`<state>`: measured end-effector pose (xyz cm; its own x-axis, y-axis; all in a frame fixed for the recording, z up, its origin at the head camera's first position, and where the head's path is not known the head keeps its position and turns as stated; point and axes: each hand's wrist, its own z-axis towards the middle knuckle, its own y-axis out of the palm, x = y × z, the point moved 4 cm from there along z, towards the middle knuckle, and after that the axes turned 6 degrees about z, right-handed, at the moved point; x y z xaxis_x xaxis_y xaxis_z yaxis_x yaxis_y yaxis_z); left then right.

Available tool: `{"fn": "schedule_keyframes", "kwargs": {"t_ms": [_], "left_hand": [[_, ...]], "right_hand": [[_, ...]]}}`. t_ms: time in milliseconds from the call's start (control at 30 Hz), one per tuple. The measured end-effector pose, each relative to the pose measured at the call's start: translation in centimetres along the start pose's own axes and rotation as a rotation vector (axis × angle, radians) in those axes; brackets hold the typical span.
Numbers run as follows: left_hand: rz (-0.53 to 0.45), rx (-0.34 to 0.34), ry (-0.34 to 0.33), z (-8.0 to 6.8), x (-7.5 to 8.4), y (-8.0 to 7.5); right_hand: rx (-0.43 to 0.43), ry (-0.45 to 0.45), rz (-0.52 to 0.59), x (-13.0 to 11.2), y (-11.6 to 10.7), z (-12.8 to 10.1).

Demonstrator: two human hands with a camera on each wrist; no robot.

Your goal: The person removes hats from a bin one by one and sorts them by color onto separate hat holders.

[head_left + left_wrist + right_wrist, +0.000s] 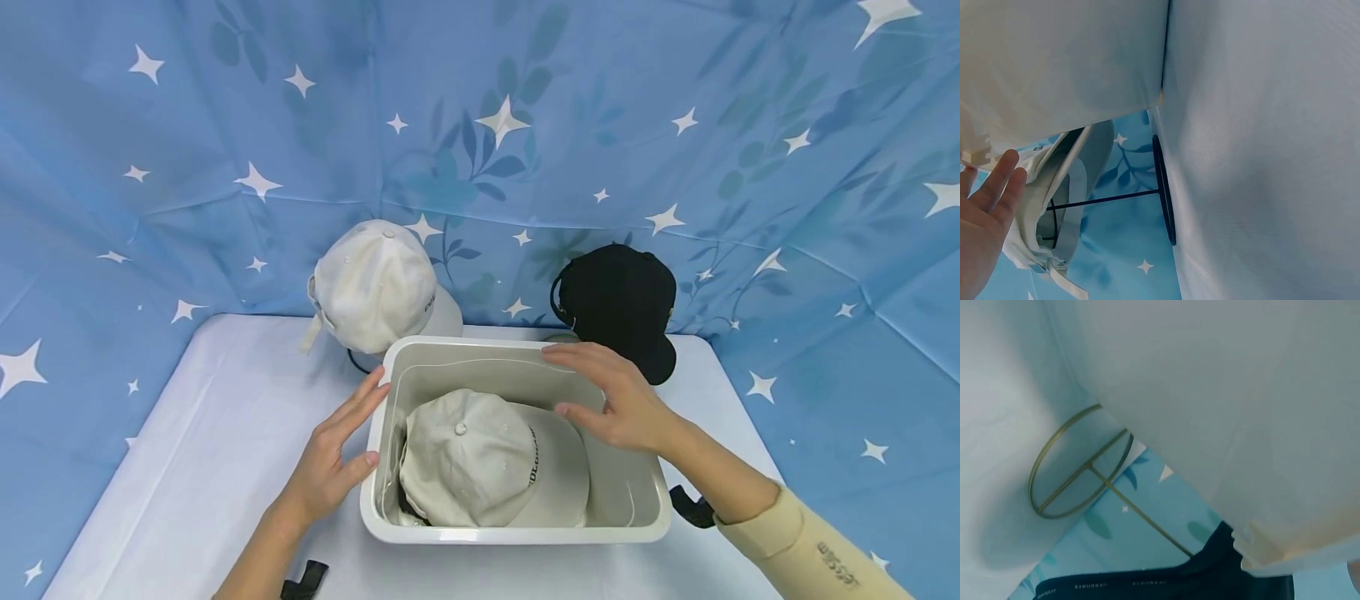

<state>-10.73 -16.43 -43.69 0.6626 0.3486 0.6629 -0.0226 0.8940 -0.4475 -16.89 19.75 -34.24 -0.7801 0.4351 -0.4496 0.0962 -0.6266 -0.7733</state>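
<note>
Two hands frame the bin [517,533] in the head view: my left hand [330,462] lies flat on its left wall, my right hand [611,400] hovers over the far rim, fingers straight, gripping nothing. I'd steady both sides evenly. Inside lies the beige cap [480,462], crown up, dark lettering on its side.

Left wrist: loose fingers [997,181] near a white cap [1054,206].

Right wrist: wire stand [1079,465], black cap [1166,581].

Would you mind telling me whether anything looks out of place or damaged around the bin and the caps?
Nothing looks damaged or spilled. One beige cap lies inside the white bin, while the white cap and black cap sit on stands behind it. Both hands, left and right, are open at the bin's sides.
</note>
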Motion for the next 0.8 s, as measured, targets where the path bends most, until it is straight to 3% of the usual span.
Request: {"fn": "schedule_keyframes", "kwargs": {"t_ms": [367, 800], "left_hand": [[0.004, 0.008, 0.025, 0.0, 0.0, -0.1], [0.011, 0.005, 0.016, 0.0, 0.0, 0.0]], "right_hand": [[-0.036, -0.056, 0.033, -0.3, 1.9, 0.2], [-0.106, -0.022, 0.037, -1.3, 3.5, 0.5]]}}
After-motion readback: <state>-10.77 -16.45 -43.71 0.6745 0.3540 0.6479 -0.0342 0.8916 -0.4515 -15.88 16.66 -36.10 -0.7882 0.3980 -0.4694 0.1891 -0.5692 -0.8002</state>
